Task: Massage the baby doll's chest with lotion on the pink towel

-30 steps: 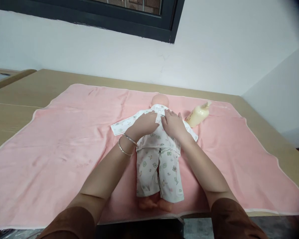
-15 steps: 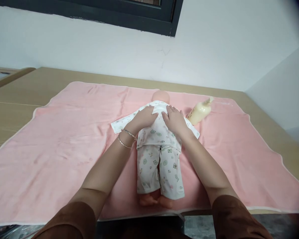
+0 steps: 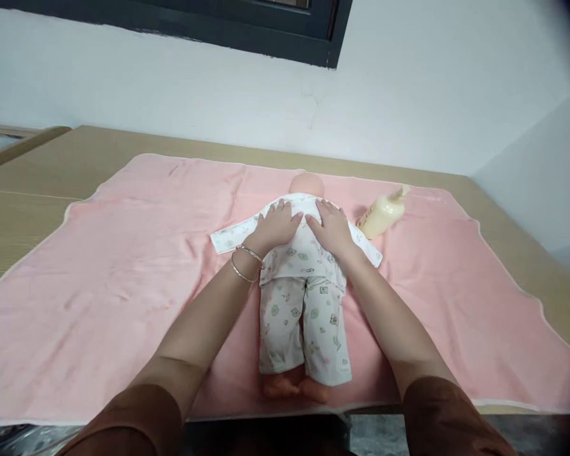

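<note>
A baby doll point(image 3: 306, 185) lies face down, its head toward the wall and its bare feet toward me. It wears a white printed long-sleeved top point(image 3: 304, 253) and matching trousers point(image 3: 281, 326). My left hand point(image 3: 278, 225) rests flat on the left of the upper back, fingers spread, a bangle point(image 3: 247, 265) at the wrist. On the right of the upper back lies my right hand point(image 3: 331, 229), also flat with fingers apart. The two thumbs point toward each other near the middle of the back.
A pink blanket point(image 3: 137, 272) with wavy white edging covers much of the wooden table point(image 3: 33, 177). Right of the doll lies a pale yellow pump bottle point(image 3: 382, 215), tilted. A white wall point(image 3: 247, 101) with a dark window frame point(image 3: 285, 38) stands behind.
My left hand's fingers have spread wider and shifted slightly on the doll's back. My right hand stays nearly in place. Doll and bottle lie as before.
</note>
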{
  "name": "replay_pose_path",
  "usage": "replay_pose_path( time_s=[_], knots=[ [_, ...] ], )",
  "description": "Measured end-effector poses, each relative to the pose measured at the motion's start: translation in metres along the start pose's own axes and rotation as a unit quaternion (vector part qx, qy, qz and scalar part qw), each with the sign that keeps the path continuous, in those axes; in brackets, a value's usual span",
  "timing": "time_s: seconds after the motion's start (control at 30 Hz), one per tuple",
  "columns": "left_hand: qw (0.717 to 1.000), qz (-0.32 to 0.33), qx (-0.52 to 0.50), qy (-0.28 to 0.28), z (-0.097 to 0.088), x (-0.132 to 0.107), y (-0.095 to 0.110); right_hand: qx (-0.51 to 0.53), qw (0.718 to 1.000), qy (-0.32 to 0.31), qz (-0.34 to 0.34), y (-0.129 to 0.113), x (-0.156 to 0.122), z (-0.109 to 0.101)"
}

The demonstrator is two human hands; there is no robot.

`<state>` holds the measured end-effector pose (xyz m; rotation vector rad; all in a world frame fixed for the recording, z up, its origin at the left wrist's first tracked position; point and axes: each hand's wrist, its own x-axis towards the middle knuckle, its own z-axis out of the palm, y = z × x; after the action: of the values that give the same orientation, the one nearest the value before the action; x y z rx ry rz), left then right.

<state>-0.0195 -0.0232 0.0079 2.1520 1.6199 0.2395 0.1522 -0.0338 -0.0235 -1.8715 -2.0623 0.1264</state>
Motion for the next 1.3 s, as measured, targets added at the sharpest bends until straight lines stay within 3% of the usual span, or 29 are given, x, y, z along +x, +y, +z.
replay_pose_path(
  time_s=[0.13,0.37,0.63,0.97,1.3],
  knots=[
    [0.999,-0.031,-0.02,0.033,0.013,0.006,0.003,0.003,1.0,0.015,0.007,0.002,0.002,0.008],
    [0.997,-0.025,-0.007,0.072,0.026,0.006,0.003,0.007,1.0,0.026,0.007,0.003,0.003,0.009],
    [0.996,-0.031,0.015,0.079,0.023,0.003,0.006,-0.014,0.998,0.007,0.055,-0.014,-0.007,0.0],
    [0.995,-0.032,0.034,0.089,0.021,-0.001,0.011,-0.01,0.999,0.002,0.046,-0.008,-0.005,0.002],
    [0.995,0.035,0.088,0.027,0.003,-0.018,0.015,0.004,0.998,-0.031,0.063,-0.011,-0.004,-0.01]
  ],
)
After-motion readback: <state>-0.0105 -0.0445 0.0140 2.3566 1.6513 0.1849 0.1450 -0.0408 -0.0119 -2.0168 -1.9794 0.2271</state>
